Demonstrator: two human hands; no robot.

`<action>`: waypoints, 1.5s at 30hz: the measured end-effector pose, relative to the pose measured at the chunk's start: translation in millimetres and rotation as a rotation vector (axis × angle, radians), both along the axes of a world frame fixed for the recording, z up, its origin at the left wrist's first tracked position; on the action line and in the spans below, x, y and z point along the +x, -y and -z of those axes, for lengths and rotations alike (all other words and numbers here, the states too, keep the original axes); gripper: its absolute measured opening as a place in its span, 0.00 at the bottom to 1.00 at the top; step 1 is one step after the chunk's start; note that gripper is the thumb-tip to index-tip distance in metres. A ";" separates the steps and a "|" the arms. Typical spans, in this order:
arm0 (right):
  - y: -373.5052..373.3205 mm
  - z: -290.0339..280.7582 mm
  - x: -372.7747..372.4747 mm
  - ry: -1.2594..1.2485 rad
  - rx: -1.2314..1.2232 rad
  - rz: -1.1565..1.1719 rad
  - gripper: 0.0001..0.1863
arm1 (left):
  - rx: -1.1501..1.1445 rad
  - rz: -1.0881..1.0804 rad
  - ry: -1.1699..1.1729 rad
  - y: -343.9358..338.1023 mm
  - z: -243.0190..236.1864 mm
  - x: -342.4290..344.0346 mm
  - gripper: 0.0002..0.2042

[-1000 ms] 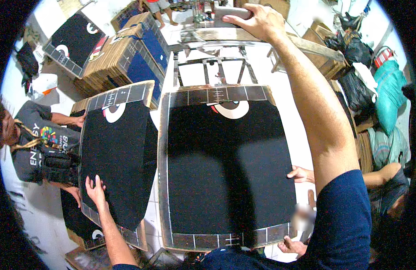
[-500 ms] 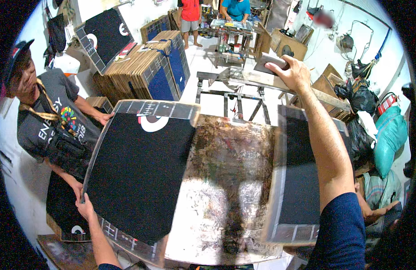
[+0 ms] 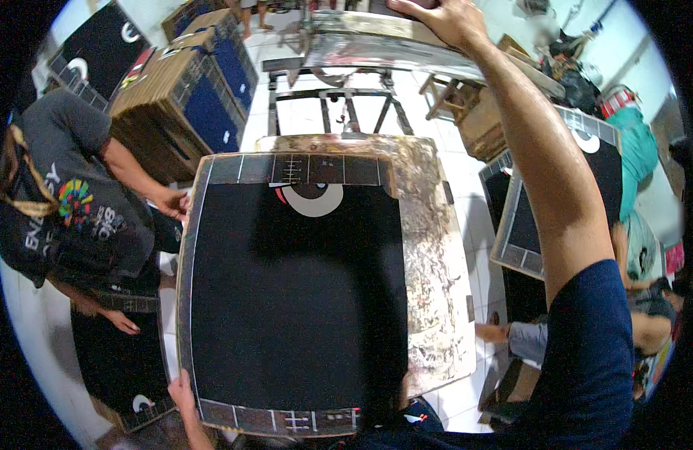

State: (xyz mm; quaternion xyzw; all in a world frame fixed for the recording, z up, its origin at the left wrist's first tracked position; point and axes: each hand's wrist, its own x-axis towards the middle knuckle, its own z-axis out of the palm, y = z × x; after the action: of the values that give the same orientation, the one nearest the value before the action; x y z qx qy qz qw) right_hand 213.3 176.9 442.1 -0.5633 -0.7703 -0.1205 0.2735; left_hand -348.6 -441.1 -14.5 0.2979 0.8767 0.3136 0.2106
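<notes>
A board point(image 3: 294, 300) covered in black cloth, with a white ring mark near its far edge, lies over the paint-stained table point(image 3: 440, 300). At the board's near left corner my left hand point(image 3: 184, 401) is closed on the edge. My right arm reaches far forward. My right hand point(image 3: 455, 26) is closed on a flat dull block point(image 3: 406, 7) by a raised frame point(image 3: 391, 49), partly cut off by the picture's top. Opposite me on the left, a co-worker's hand point(image 3: 172, 202) touches the board's left edge.
A tall stack of boards point(image 3: 151, 105) stands far left. More black-covered boards point(image 3: 118, 360) lie beside the co-worker. At right, another black board point(image 3: 522, 225) is near a seated person's leg point(image 3: 526, 337). A metal stand point(image 3: 335, 105) stands beyond the table.
The left board has moved right onto the table. The board formerly on the table's right is off it, further right. The co-worker's lower hand has left the board. My view has shifted.
</notes>
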 end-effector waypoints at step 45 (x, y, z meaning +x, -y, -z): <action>-52.5 -18.2 -4.6 -0.038 0.015 -0.053 0.49 | -0.095 0.260 0.065 -71.8 -64.5 211.1 0.28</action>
State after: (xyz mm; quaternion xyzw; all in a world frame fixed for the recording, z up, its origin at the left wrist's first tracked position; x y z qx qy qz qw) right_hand 208.7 229.4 460.2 -0.5428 -0.7788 -0.1081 0.2952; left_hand -137.5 -369.4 50.0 0.3881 0.8374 0.2512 0.2917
